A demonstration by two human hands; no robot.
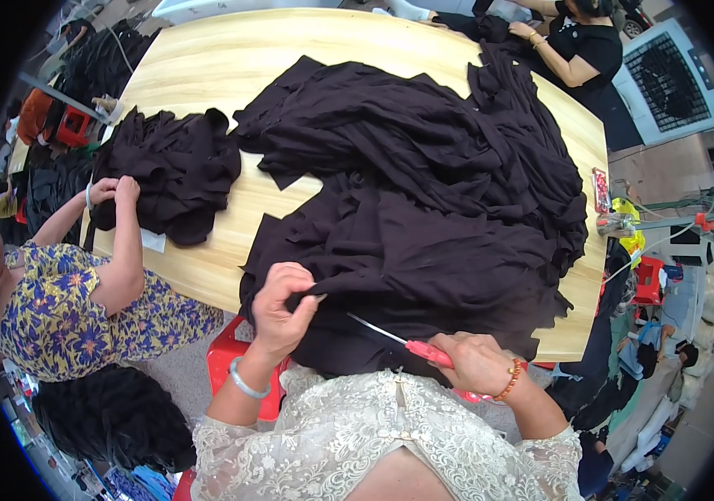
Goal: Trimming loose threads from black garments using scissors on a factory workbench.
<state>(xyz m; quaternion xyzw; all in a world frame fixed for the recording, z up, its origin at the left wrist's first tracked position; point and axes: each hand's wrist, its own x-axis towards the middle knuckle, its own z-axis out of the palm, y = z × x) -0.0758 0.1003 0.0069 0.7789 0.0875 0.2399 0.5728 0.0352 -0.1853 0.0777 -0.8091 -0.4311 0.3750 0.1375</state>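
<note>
A large heap of black cloth (424, 242) is spread in folds before me on the pale wooden table (282, 199). At its near left edge, my left hand (282, 309) is closed in a pinch, with thumb and fingertips on a fold of the cloth. In my right hand (478, 363) is a pair of red-handled scissors (429, 352). Their thin metal blade points left over the near cloth toward my left hand, apart from it. My right fingers wrap the handle and hide part of it.
On the left, a person in a flowered dress (64, 301) handles a smaller black cloth pile (173, 171). Another person in black (578, 50) works at the far right corner. A red stool (225, 355) stands by my left arm. A metal clamp (616, 224) sits at the right edge.
</note>
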